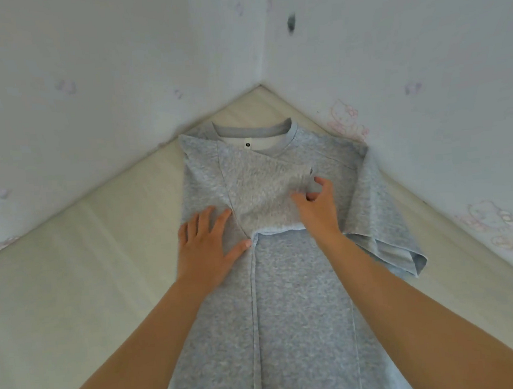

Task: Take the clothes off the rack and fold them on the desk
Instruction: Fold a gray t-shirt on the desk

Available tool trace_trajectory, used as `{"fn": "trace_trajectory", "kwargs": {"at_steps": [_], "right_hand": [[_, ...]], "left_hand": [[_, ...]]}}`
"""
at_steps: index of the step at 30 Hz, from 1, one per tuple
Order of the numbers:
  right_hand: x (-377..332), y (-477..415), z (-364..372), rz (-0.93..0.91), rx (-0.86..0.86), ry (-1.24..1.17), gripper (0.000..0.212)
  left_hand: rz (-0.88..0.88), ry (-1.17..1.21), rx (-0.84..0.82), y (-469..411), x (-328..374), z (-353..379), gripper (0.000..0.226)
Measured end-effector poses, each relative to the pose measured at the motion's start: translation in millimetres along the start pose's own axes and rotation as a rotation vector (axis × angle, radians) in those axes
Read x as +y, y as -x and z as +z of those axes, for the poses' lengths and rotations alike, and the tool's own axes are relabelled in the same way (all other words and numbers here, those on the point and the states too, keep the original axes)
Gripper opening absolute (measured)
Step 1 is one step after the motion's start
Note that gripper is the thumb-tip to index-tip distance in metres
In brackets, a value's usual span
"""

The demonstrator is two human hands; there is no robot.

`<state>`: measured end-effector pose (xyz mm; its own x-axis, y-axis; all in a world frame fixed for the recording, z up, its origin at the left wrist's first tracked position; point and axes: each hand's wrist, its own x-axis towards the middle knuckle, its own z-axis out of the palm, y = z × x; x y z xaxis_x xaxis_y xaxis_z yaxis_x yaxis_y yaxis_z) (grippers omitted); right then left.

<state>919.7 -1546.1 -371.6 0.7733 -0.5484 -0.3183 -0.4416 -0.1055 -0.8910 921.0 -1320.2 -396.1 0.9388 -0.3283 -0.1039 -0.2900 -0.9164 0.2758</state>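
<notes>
Shirt (288, 299) is flat on the desk (71, 270). Its collar (253, 131) is at the far end beyond both hands, and the hem end runs back between the forearms and out of frame. So the long axis points straight away from the person, roughly parallel to both arms. Left hand (207, 247) is open, fingers straight and spread, palm down on the shirt's left edge, which is already turned in. Its thumb tip sits at the corner where the folded sleeve's cuff meets the long fold line. Right hand (317, 208) has curled fingers, with thumb and fingers pinching a ridge of cloth at the far-right corner of the folded sleeve (264, 193). That sleeve lies across the chest between the two hands. It's a bit blurred there, so I can't tell how much cloth is in the pinch. Key relation: the unfolded side is all to the right of the right hand. The free sleeve (383, 224) spreads just beside the right wrist toward the wall (429, 150), cuff corner curled up. Right hand is clearly nearer to it; left hand is well apart, across the shirt. My read is the left fold is about done and the right is not yet started. Next move is likely the right hand bringing that side in leftward, across the long axis, with the left pinning. Risk: the folded sleeve drags out of place on release.
</notes>
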Motion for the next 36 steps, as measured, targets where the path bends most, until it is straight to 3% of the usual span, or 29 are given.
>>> {"fn": "trace_trajectory", "kwargs": {"at_steps": [3, 5, 7, 10, 14, 16, 18, 20, 23, 25, 28, 31, 33, 36], "right_hand": [[-11.6, -20.1, 4.9, -0.105, -0.098, 0.044, 0.050], [-13.9, -34.2, 5.5, -0.171, -0.175, 0.231, 0.040], [-17.2, -42.2, 4.3, -0.213, -0.201, 0.302, 0.043], [-16.6, -39.7, -0.8, -0.394, -0.161, 0.242, 0.048], [5.2, -36.6, -14.4, -0.286, -0.058, 0.281, 0.040], [8.4, -32.3, -19.7, -0.305, -0.025, 0.292, 0.035], [8.1, -26.5, -26.0, -0.336, -0.034, 0.354, 0.037], [12.8, -20.6, -37.6, -0.375, 0.005, 0.579, 0.044], [24.6, -8.9, -67.9, -0.380, 0.072, 0.894, 0.057], [33.2, -1.9, -86.4, -0.345, 0.116, 0.969, 0.063], [39.1, -0.1, -115.0, -0.207, 0.146, 0.838, 0.066], [36.4, -8.0, -140.1, -0.028, 0.160, 0.601, 0.041], [30.5, -14.1, -155.7, 0.070, 0.169, 0.503, 0.020], [21.6, -19.1, -173.8, 0.135, 0.185, 0.205, 0.009]], "left_hand": [[0.092, 0.075, -0.015, -34.6, -1.8, -8.5, 0.071], [0.107, 0.024, -0.120, -60.6, -1.9, -14.7, 0.070], [0.077, -0.094, -0.224, -82.6, -3.9, -24.2, 0.076], [0.001, -0.245, -0.304, -101.0, -9.4, -31.1, 0.083], [-0.146, -0.219, -0.311, -100.8, -3.1, -28.5, 0.083], [-0.157, -0.196, -0.223, -97.1, 3.6, -23.0, 0.077], [-0.107, -0.147, -0.102, -93.1, 14.3, -16.7, 0.067], [0.021, -0.099, -0.038, -86.9, 30.9, -10.8, 0.058], [0.233, 0.016, -0.095, -74.8, 67.8, 0.7, 0.055], [0.295, 0.082, -0.167, -66.3, 88.6, 7.6, 0.056], [0.397, 0.052, -0.234, -58.0, 110.8, 20.4, 0.058], [0.425, 0.023, -0.268, -58.9, 123.8, 30.1, 0.058], [0.406, 0.112, -0.245, -63.4, 135.3, 31.6, 0.055], [0.387, 0.344, -0.173, -70.7, 160.9, 31.6, 0.042]]}}
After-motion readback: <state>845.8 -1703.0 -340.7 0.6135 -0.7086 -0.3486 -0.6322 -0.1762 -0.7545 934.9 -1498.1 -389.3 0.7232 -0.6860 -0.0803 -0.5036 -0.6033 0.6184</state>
